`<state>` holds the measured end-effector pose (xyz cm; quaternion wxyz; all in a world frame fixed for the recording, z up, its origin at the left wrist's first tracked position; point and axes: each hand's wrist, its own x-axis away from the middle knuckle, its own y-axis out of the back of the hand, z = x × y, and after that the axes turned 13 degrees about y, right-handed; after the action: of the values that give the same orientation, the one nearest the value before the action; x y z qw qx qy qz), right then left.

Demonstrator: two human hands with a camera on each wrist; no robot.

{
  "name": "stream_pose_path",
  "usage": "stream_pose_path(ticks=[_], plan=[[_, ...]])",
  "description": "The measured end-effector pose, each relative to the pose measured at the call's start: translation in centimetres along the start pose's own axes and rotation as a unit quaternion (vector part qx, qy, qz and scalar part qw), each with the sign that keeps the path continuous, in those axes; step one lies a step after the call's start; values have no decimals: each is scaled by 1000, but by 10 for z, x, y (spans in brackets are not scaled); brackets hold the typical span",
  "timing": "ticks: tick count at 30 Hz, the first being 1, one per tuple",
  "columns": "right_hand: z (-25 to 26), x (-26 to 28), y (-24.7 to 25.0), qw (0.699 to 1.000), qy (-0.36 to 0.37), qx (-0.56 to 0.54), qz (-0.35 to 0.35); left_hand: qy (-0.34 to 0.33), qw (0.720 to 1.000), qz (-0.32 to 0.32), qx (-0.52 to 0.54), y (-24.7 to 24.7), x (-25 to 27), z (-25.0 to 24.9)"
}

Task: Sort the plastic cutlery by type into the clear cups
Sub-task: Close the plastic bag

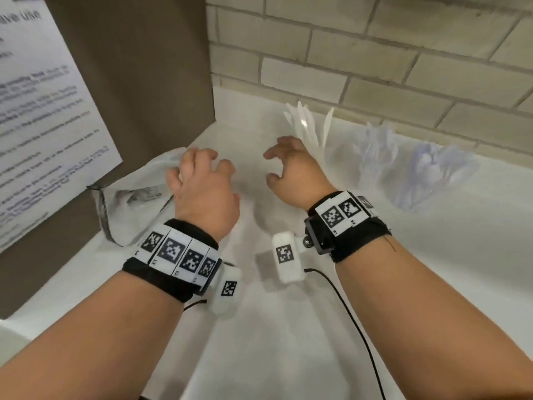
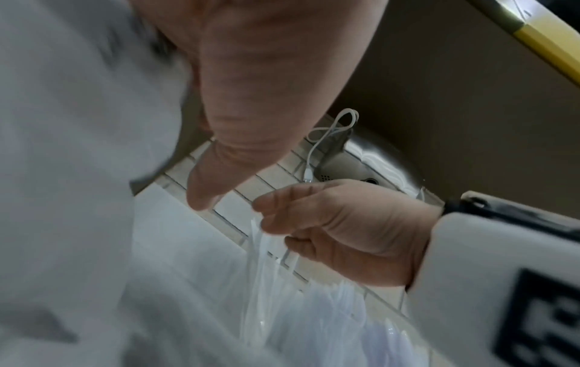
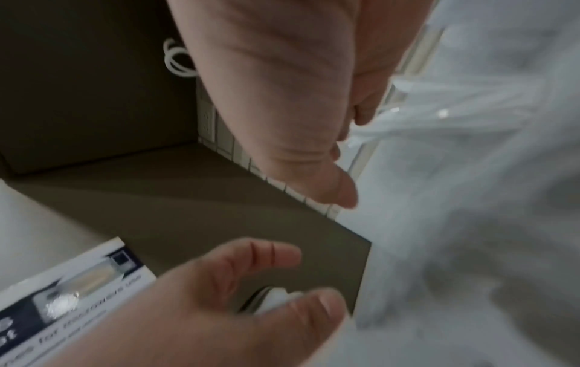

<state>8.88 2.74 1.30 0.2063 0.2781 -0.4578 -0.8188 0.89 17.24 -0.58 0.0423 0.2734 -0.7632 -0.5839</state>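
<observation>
Three clear cups stand in a row at the back right of the white counter (image 1: 288, 327). One cup holds knives (image 1: 310, 128), the middle one forks (image 1: 375, 151), the right one spoons (image 1: 432, 171). My right hand (image 1: 269, 166) hovers just in front of the knife cup with loosely curled fingers and nothing in it. The right wrist view shows those fingers (image 3: 361, 116) bare, next to the knives (image 3: 423, 119). My left hand (image 1: 202, 168) is at the counter's left, its outer fingers curled over the edge of a crumpled clear plastic bag (image 1: 135, 200). No loose cutlery shows on the counter.
A brown cabinet side (image 1: 129, 67) with a printed paper notice (image 1: 43, 111) walls off the left. A pale brick wall (image 1: 375, 53) runs close behind the cups. A black cable (image 1: 349, 316) trails from my right wrist across the counter's front.
</observation>
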Motion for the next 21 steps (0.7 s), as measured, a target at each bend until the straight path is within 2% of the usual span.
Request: stream_pose_path(ticks=[2, 5, 7, 9, 11, 12, 14, 15, 18, 21], plan=[[10, 0, -18, 997, -8, -13, 81, 37, 999, 3, -18, 0, 2, 6], [23, 3, -41, 985, -24, -23, 167, 87, 993, 85, -4, 3, 0, 15], [27, 4, -51, 981, -34, -16, 192, 88, 983, 146, 62, 5, -2, 18], [29, 6, -53, 981, -45, -35, 184, 62, 981, 143, 118, 11, -2, 19], [26, 13, -49, 979, -68, -133, 142, 33, 975, 115, 188, 21, -1, 18], [23, 20, -45, 967, -84, -214, 107, 23, 968, 97, 232, 28, -1, 16], [18, 37, -34, 919, -118, -374, 23, 11, 943, 63, 326, 40, -1, 12], [16, 46, -27, 899, -127, -419, -17, 11, 929, 53, 365, 46, -2, 10], [6, 68, 1, 888, -133, -419, -132, 26, 908, 24, 417, 55, -7, 3], [-14, 92, 39, 875, -160, -364, -277, 42, 920, -42, 388, 59, -17, 3]])
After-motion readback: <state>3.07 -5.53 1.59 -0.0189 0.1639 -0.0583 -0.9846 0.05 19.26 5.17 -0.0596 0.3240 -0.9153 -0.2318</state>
